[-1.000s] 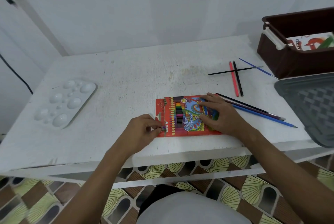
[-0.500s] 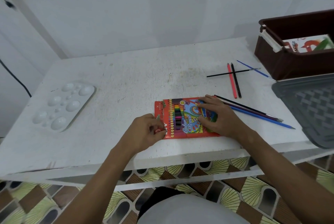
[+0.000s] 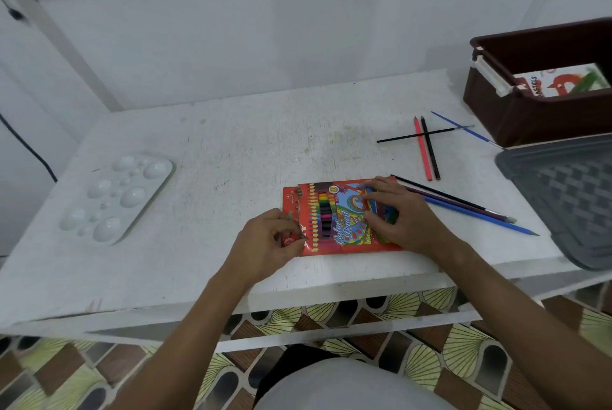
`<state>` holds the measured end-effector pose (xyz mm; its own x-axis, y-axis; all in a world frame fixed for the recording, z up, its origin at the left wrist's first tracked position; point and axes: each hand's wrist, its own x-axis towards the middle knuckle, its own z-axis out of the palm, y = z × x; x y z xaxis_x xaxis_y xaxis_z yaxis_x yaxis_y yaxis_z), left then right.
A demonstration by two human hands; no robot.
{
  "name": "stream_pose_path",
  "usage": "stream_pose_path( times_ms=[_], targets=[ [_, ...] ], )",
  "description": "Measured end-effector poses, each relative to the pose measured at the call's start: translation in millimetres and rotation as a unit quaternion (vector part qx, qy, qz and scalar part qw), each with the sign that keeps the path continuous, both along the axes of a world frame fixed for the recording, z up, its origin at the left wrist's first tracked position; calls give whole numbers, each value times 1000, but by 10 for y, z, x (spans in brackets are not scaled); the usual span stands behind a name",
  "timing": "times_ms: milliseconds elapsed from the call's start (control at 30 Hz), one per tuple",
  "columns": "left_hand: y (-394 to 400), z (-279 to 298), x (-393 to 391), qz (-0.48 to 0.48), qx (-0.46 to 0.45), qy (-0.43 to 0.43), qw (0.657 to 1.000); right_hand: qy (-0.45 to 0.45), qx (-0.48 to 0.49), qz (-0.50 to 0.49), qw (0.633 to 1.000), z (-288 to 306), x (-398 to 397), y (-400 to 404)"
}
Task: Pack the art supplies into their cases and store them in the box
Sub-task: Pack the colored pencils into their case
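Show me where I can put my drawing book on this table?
Free patch: the bare table between the white palette and the colored pencil box. Crowded: the right side, with loose pencils and brushes, the brown box and grey lid.

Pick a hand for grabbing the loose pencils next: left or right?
Right, probably. The right hand lies flat on the pencil case, just beside the loose pencils. The left hand is at the case's far end, working its flap, with the case between it and them.
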<state>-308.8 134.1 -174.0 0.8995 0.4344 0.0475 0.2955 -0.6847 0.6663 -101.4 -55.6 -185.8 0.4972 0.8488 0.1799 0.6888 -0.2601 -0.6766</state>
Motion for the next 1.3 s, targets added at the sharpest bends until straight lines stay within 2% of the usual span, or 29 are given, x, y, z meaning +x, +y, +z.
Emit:
stream_pose_path(
  times_ms=[167, 333, 600, 767, 833, 933, 1067, 1233, 1300],
  targets=[
    [107, 53, 5, -52, -53, 49, 996, -13, -5, -2, 1000, -18, 9, -10],
    [109, 77, 11, -50, -66, 46, 995, -15, -7, -5, 1000, -7, 4, 5],
    [20, 39, 44, 6, -11, 22, 1000, -23, -12, -7, 1000, -10, -12, -16],
    [136, 158, 107, -29, -19, 100, 994, -26, -23, 2, 999, 8, -20, -73],
    [176, 210, 171, -7, -13, 95, 995, -28, -14, -4, 1000, -3, -47, -100],
    [105, 302, 382, 16, 39, 41, 998, -37, 10, -30, 999, 15, -61, -180],
    [-56, 328, 805, -34, 43, 7, 998, -74, 32, -86, 993, 92, -20, -395],
    [-178, 231, 1184, -111, 86, 6, 990, -154, -9, -225, 962, 98, 162, -829],
    [-181, 167, 1203, -117, 113, 15, 987, -165, -42, -240, 956, 106, 242, -948]
  ],
)
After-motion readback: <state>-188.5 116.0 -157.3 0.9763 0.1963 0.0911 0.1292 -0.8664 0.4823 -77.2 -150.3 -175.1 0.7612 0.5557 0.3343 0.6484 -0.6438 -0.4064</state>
